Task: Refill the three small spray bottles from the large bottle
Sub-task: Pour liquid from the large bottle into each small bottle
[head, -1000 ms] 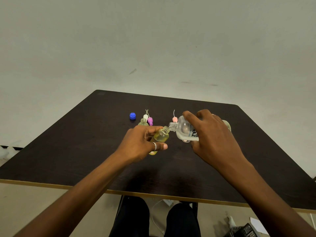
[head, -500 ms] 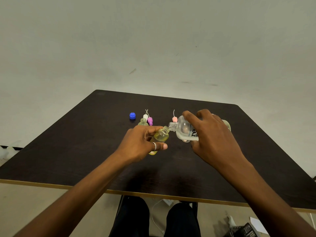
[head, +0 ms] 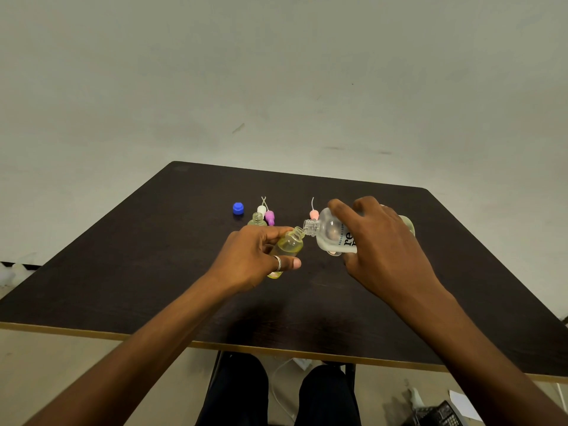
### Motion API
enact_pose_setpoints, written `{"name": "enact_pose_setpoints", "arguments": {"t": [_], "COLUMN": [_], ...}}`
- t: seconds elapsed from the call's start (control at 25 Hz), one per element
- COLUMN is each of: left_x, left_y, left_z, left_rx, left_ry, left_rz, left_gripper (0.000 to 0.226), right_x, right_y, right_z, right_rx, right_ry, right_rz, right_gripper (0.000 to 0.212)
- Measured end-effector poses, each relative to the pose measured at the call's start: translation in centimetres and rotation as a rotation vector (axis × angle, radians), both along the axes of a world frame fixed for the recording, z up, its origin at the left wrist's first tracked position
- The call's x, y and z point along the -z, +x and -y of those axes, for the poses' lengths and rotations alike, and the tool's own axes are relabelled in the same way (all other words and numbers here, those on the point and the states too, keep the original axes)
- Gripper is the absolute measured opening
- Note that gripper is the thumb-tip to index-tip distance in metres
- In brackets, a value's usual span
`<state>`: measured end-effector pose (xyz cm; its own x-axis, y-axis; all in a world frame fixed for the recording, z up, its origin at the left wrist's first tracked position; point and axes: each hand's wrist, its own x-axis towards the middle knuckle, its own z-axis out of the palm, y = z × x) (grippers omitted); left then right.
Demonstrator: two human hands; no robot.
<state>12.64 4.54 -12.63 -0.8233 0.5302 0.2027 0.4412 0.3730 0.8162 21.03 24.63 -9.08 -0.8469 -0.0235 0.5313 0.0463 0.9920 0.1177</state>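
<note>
Though uncapped, large bottle [head: 330,233] half hidden under right hand [head: 384,247].

Dark table [head: 147,272], pale wall [head: 276,72]

There are 2 hands: the left hand [head: 258,256] grips 1 small spray bottle [head: 289,245], and the right hand [head: 378,241] grips 1 large bottle [head: 330,232]. Just beyond the left grip stands 1 more open small bottle [head: 257,219]. A yellowish shape [head: 408,226] behind the right grip may be a 3rd, but it is mostly hidden. Beyond both grips lie 3 loose spray heads: 1 white head [head: 262,209], 1 purple head [head: 270,216] and 1 pink head [head: 313,214]. Further left of the left grip is 1 blue cap [head: 238,208]. There is 1 ring [head: 277,263] and 1 table [head: 153,272].
</note>
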Motion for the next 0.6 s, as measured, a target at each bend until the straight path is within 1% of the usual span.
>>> {"name": "enact_pose_setpoints", "arguments": {"t": [0.6], "left_x": [0.03], "left_y": [-0.13], "left_z": [-0.08], "left_rx": [0.012], "left_ry": [0.014], "left_rz": [0.028], "left_gripper": [0.055], "right_x": [-0.01], "right_y": [-0.07], "right_z": [0.0], "right_rx": [-0.004], "right_ry": [0.005], "right_rz": [-0.002], "right_gripper": [0.077]}}
